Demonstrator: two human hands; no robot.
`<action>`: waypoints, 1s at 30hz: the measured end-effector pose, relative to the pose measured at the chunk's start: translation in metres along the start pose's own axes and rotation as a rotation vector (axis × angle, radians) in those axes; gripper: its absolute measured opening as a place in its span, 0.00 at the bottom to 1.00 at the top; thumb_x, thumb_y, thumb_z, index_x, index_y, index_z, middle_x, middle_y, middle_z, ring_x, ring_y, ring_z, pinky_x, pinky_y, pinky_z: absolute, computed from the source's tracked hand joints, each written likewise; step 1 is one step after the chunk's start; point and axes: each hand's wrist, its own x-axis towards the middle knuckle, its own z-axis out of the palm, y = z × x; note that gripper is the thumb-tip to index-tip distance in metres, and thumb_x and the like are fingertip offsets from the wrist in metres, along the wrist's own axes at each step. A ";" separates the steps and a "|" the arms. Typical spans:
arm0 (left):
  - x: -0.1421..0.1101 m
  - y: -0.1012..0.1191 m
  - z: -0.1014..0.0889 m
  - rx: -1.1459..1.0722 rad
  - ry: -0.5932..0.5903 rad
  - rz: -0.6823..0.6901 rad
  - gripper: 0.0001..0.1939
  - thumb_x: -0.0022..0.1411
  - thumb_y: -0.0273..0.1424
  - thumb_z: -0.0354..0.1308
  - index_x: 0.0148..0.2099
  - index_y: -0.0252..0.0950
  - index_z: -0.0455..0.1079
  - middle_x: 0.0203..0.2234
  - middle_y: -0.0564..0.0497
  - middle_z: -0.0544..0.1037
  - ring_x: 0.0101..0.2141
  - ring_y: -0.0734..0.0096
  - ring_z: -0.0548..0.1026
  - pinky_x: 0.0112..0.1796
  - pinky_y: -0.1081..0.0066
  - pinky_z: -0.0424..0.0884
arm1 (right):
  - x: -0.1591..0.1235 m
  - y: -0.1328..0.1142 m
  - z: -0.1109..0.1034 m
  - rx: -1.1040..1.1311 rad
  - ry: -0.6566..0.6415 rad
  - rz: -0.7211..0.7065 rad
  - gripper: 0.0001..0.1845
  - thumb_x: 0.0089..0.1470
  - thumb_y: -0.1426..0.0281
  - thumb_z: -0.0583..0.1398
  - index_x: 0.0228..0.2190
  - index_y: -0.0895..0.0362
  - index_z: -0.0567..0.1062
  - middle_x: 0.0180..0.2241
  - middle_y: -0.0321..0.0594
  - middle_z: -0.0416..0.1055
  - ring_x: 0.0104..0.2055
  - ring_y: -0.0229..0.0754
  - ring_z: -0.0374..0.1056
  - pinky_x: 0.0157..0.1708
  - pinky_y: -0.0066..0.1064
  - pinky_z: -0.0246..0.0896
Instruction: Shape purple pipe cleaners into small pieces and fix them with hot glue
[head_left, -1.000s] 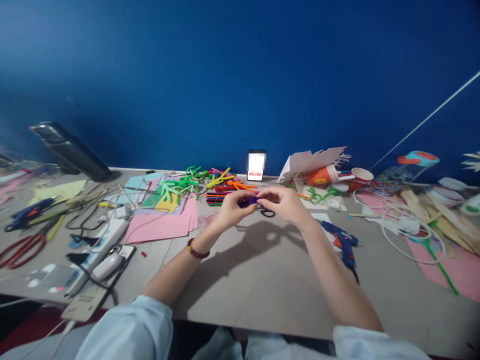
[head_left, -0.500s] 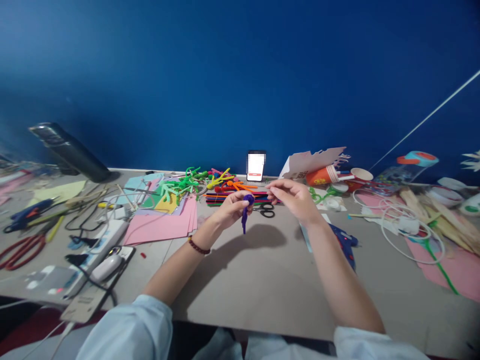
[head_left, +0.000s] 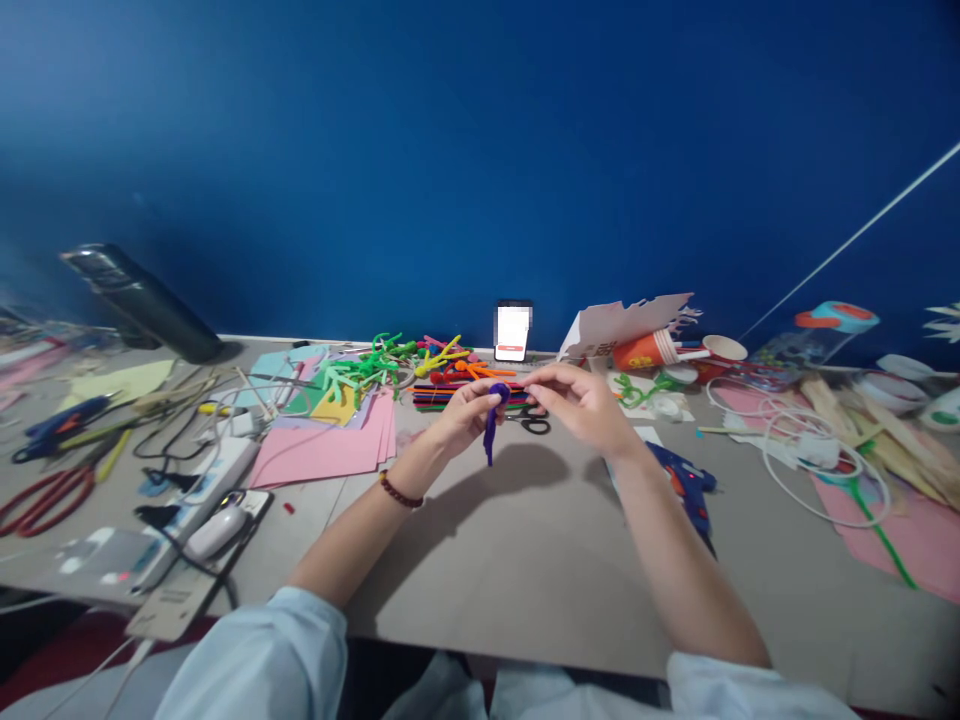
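Note:
Between the thumb and fingers of my left hand (head_left: 469,415) is a purple pipe cleaner (head_left: 490,440), bent into a loop at the top with its ends hanging down. My right hand (head_left: 581,405) is just to the right of the loop, thumb and forefinger pinched together. Whatever lies in that pinch is too small to make out. Behind both hands is a bundle of straight pipe cleaners (head_left: 429,398) in several colours. Black-handled scissors (head_left: 534,424) lie partly hidden beneath my right hand.
A lit phone (head_left: 511,330) leans on the blue wall. Bent green pipe cleaners (head_left: 367,365) and pink paper (head_left: 319,455) lie left of centre. A blue glue gun (head_left: 686,485) sits by my right forearm. At the left are a power strip (head_left: 199,510) and red-handled scissors (head_left: 56,500).
My right hand has moved slightly left, bringing its pinched fingers closer to the purple loop. My left hand stays almost in place with the pipe cleaner.

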 end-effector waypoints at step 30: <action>-0.058 -0.065 -0.005 -0.106 -0.036 -0.370 0.16 0.44 0.34 0.70 0.32 0.28 0.73 0.20 0.51 0.73 0.21 0.80 0.69 0.25 0.78 0.67 | -0.080 0.055 0.034 0.116 -0.108 0.156 0.12 0.53 0.65 0.60 0.40 0.52 0.76 0.38 0.38 0.61 0.36 0.37 0.66 0.39 0.32 0.66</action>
